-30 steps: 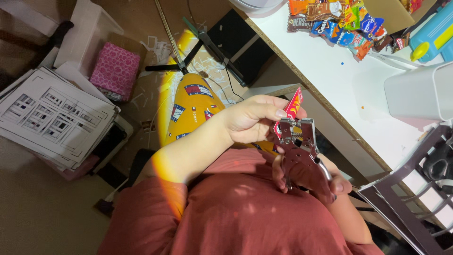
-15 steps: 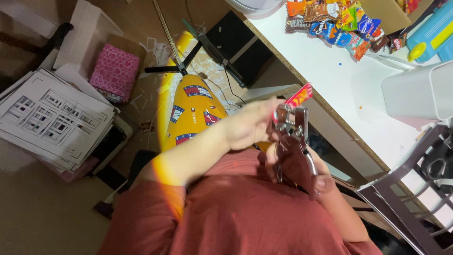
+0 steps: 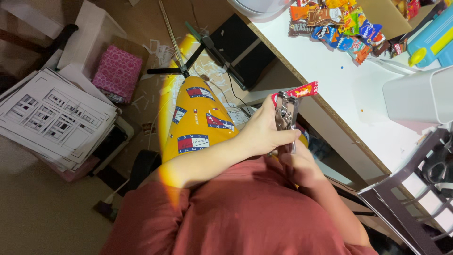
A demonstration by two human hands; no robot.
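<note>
Seemingly both hands, left hand and right hand, grip one metal punch on one red wrapper

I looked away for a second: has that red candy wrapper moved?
Yes. The red candy wrapper has gone up and closer to the white desk's edge, with the metal punch and both hands.

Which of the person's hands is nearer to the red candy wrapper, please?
Left. The left hand has its fingers up by the metal hole punch that grips the red candy wrapper. The right hand sits lower, on the punch's handles, farther from the wrapper.
</note>
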